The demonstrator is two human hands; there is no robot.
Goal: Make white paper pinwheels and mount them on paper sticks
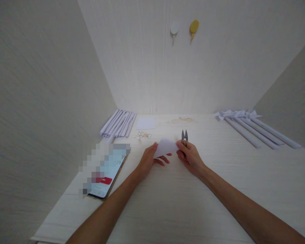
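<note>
- The folded paper (pixel 165 147) is white, thin and matt.
- The small snips (pixel 184 136) have shiny metal blades.
- The table (pixel 167 200) is pale wood with fine grain lines.
- The paper rolls (pixel 259 130) look smooth.

Over on the left of the pale bench (pixel 167 203) a phone (pixel 108 171) lies flat with its screen lit, and behind it a bundle of rolled white paper sticks (pixel 119 123) is fanned against the side wall. A square white sheet (pixel 145 123) sits just beside them, with a small heap of pale scraps (pixel 142 135) in front. Far right, more paper rods with folded white tips (pixel 259 130) lie side by side, and up on the back wall hang a white hook (pixel 174 29) and a yellow hook (pixel 194 27).
</note>
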